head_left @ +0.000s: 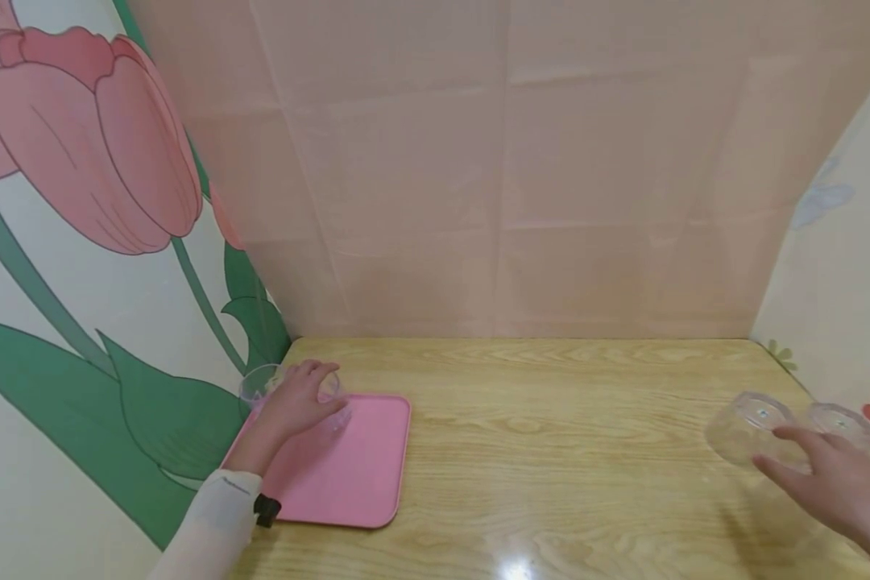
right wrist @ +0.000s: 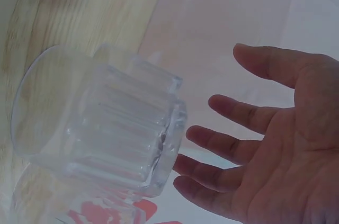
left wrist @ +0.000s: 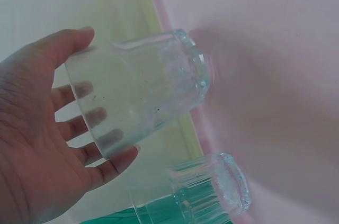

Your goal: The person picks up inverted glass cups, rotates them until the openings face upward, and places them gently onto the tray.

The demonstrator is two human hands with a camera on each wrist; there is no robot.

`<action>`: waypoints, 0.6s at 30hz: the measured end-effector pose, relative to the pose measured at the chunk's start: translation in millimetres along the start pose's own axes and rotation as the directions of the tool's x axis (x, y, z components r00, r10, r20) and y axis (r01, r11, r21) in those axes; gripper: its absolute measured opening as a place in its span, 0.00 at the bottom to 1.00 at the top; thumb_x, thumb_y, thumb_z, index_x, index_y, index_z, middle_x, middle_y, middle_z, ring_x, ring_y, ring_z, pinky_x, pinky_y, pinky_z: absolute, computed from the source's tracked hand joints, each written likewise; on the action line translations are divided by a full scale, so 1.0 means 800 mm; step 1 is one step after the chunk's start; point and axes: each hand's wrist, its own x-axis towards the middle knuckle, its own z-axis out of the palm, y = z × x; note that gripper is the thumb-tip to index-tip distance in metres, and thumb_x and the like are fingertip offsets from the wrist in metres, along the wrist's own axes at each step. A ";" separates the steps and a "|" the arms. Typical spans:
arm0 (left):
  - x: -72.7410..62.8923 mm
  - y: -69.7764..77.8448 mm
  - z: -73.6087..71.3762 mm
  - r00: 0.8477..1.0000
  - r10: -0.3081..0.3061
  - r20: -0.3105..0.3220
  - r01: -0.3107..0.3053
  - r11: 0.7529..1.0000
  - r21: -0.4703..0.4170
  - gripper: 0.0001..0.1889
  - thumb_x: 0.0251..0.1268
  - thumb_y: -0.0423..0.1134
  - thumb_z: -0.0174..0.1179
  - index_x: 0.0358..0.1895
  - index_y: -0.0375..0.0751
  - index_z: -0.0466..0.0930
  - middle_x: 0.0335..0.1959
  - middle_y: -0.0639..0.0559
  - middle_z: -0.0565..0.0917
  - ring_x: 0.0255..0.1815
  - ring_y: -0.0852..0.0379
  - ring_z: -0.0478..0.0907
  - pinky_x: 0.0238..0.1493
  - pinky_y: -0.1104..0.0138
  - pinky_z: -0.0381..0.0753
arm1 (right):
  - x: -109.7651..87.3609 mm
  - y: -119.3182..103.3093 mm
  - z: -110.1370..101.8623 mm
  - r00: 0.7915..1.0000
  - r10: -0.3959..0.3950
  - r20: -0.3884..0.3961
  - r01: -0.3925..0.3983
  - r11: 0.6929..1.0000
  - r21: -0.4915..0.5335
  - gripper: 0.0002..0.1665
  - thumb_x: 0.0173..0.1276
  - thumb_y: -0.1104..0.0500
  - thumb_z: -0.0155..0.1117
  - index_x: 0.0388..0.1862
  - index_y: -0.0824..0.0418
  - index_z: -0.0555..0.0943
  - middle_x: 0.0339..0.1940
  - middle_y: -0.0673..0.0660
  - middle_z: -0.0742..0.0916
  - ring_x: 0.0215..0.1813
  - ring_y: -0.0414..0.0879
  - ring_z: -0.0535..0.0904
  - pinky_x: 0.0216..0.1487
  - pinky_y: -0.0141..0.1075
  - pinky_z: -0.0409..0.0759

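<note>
My left hand (head_left: 297,407) holds a clear plastic cup (left wrist: 143,83) near its rim, thumb on one side and fingers on the other. The cup stands upright with its base at the pink tray (head_left: 341,475). Beside it on the tray is a second clear cup (left wrist: 212,187), with ribbed sides. On the right, my right hand (head_left: 834,479) is spread, fingers apart and holding nothing. Its fingertips are close to the base of an upside-down clear cup (right wrist: 116,123) on the table. Two more clear cups show around that one, one behind (right wrist: 140,70) and one below (right wrist: 79,197).
The wood-grain table (head_left: 551,451) lies between the tray and the upturned cups. A pink sheet (head_left: 507,177) covers the back. Walls with printed flowers stand at the left (head_left: 87,137) and right (head_left: 841,266).
</note>
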 end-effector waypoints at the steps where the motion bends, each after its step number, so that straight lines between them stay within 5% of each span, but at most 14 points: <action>1: 0.001 0.000 0.000 1.000 -0.007 0.007 0.007 1.000 0.004 0.36 0.65 0.55 0.67 0.72 0.43 0.70 0.68 0.36 0.71 0.69 0.32 0.65 0.64 0.36 0.70 | 0.000 0.001 0.000 1.000 0.004 0.004 -0.004 1.000 -0.006 0.39 0.74 0.43 0.59 0.59 0.79 0.70 0.53 0.91 0.68 0.52 0.84 0.66 0.45 0.74 0.69; 18: 0.011 -0.004 0.005 0.998 -0.044 0.038 0.045 0.999 -0.003 0.36 0.65 0.52 0.67 0.73 0.42 0.70 0.68 0.36 0.71 0.69 0.31 0.64 0.64 0.35 0.69 | -0.001 0.031 0.015 0.999 0.040 0.009 -0.039 0.996 -0.076 0.39 0.70 0.41 0.64 0.53 0.79 0.72 0.52 0.90 0.70 0.50 0.86 0.68 0.45 0.72 0.70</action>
